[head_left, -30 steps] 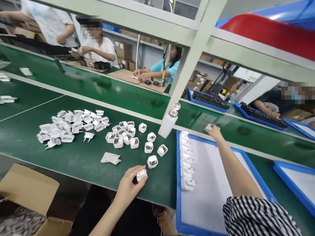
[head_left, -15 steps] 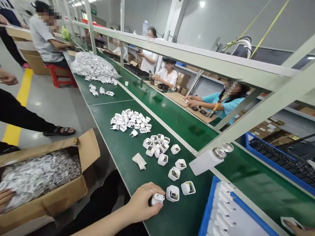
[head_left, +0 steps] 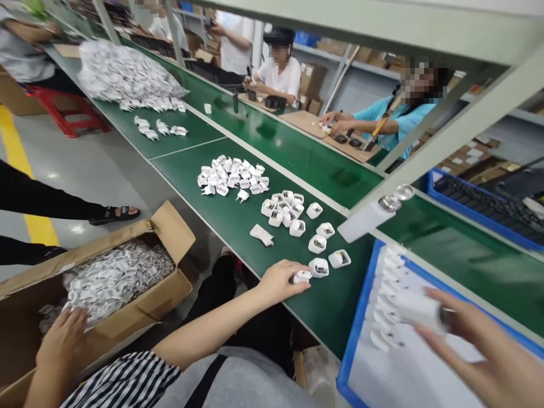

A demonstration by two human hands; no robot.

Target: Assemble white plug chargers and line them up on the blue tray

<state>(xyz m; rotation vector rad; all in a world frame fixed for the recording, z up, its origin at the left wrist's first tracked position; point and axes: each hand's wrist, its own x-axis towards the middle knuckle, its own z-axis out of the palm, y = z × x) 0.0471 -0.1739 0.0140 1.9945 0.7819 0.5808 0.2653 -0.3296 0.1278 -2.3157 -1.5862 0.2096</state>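
My left hand [head_left: 284,281] rests at the table's near edge, fingers closed around a small white charger piece [head_left: 302,276]. Touching or nearly touching its fingertips is an open white charger housing [head_left: 318,267] with parts inside. Another open housing [head_left: 340,259] lies just right of that, with several more grouped behind [head_left: 285,207]. My right hand [head_left: 480,334], smeared by motion, pinches a white charger housing [head_left: 419,310] above the blue-edged tray [head_left: 359,317]. A row of curved white pieces [head_left: 385,294] lies in that tray, partly behind the held housing.
White plug pieces [head_left: 232,175] are heaped on the green table [head_left: 182,164], and a full plastic bag [head_left: 127,71] lies farther back. A white bottle with a metal top [head_left: 365,220] stands by the frame post. Another person's hand [head_left: 63,334] is in the carton [head_left: 170,289] at left.
The view has tilted down and shifted right. My right hand has come in from the lower right corner with a white housing, over the tray. My left hand keeps its white piece.
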